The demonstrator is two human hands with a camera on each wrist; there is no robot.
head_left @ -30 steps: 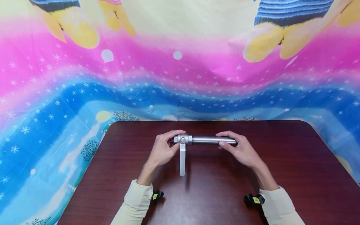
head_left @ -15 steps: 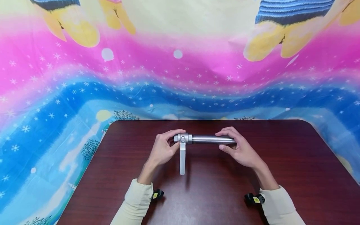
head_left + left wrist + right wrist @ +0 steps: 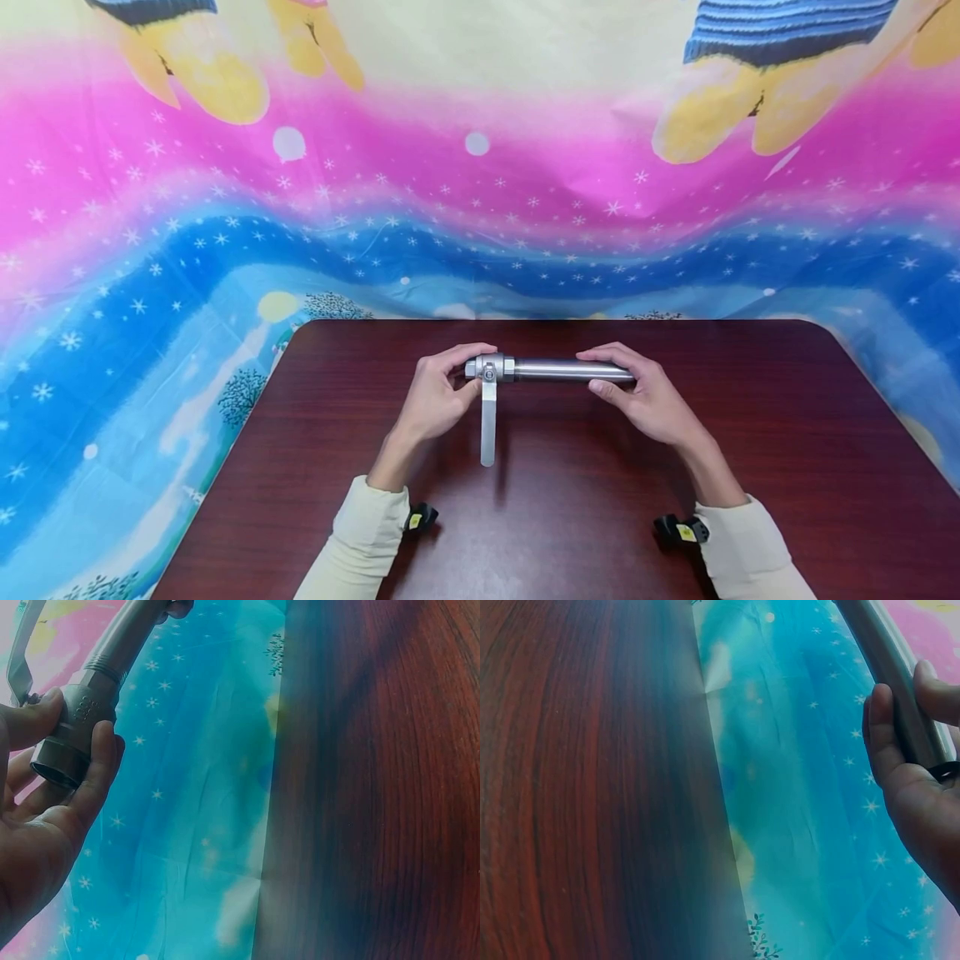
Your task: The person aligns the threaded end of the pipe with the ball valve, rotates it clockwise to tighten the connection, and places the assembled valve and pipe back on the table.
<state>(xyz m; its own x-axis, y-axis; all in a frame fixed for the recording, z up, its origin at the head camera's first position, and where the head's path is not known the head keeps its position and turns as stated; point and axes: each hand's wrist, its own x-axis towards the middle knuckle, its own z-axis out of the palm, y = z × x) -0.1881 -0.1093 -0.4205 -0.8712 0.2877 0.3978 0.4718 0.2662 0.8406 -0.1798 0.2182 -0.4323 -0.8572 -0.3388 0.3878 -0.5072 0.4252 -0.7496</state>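
Note:
My left hand [image 3: 438,396] grips the body of a steel ball valve [image 3: 490,367], its fingers behind and thumb in front. The valve's flat lever handle [image 3: 488,425] points down toward me. Out of the valve's right side runs a smooth steel pipe [image 3: 555,370], joined at a threaded end [image 3: 105,669]. My right hand [image 3: 652,400] holds the pipe's far right end between fingers and thumb. In the left wrist view the valve's open hexagonal end [image 3: 58,765] faces the left palm. The right wrist view shows the pipe [image 3: 896,675] running into the right hand [image 3: 922,787].
Below the hands spreads a dark red-brown wooden table [image 3: 570,517]. A printed cloth [image 3: 480,217] with snowflakes hangs behind and around it. Black wrist devices [image 3: 678,531] with yellow labels sit at both sleeve cuffs.
The right fingers lift slightly off the pipe half a second ago and now lie back on it, the hand a touch further right. The left hand keeps its grip on the valve.

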